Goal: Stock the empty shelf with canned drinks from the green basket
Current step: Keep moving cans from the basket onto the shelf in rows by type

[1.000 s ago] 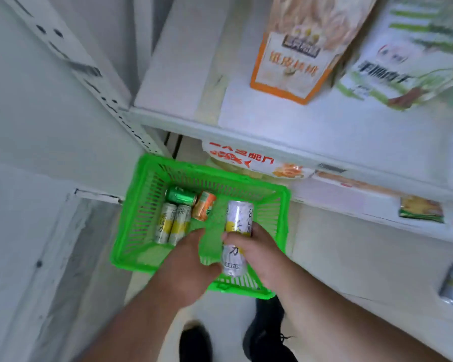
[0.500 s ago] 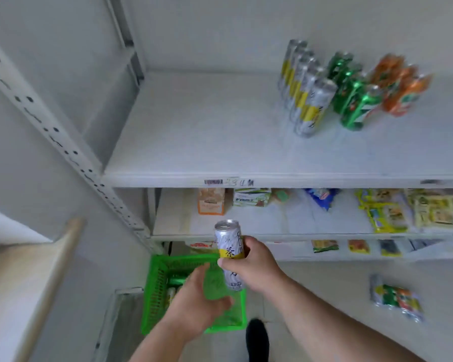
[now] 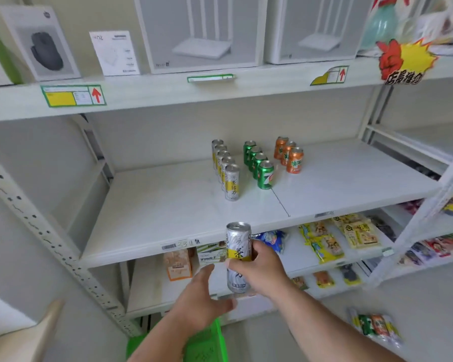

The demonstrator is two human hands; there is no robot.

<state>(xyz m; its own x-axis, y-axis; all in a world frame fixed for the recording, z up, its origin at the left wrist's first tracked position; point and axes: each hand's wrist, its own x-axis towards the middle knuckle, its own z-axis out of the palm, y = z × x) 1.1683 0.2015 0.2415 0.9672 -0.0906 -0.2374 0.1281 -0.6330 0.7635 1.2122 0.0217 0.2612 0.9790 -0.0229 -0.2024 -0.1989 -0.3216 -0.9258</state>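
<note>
Raised from the green plastic basket (image 3: 207, 343), the tall silver-and-yellow can (image 3: 238, 257) sits gripped in the right hand (image 3: 262, 267); left hand (image 3: 202, 299) hovers, fingers loosely spread.

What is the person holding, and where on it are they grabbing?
The right hand grips a silver and yellow can around its middle, upright. The left hand holds nothing, open just beside it.

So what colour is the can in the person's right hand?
Silver with a yellow band, seen in the head view: can, right hand.
</note>
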